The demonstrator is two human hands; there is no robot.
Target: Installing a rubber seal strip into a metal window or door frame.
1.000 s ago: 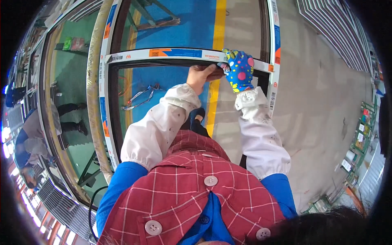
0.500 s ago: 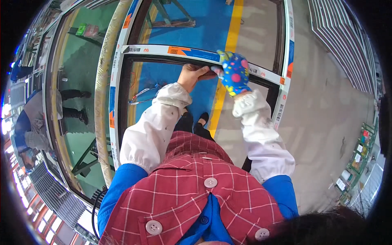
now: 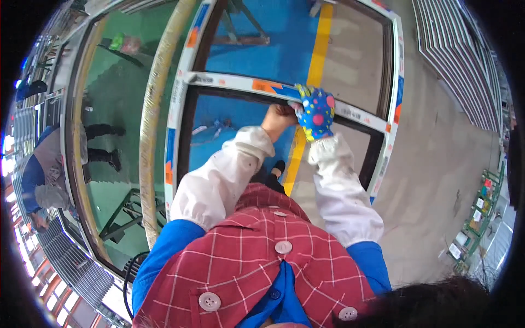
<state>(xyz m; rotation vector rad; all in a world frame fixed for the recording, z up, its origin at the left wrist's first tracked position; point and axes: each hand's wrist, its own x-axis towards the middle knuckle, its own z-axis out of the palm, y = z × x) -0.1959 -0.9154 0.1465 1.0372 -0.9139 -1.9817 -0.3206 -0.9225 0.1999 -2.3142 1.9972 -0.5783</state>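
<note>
A large window frame with white, orange and blue protective film and dark inner edges stretches in front of me, a crossbar through its middle. My left hand, bare, is closed at the dark lower edge of the crossbar; what its fingers pinch, if anything, is hidden. Right beside it, my right hand wears a blue glove with pink and yellow dots. Its fingers wrap over the crossbar, and its thumb side nearly touches the left hand. Both arms have white sleeve covers.
Left of the frame runs a long wrapped yellowish bar. Beyond it a person in a grey cap bends over. Stacked metal profiles lie at far right, and a green rack holds small items. A green metal stand sits lower left.
The frame appears shifted right and slightly down in view, tilting a little. My left hand has curled more tightly and moved closer to the gloved right hand, which stays on the crossbar.
</note>
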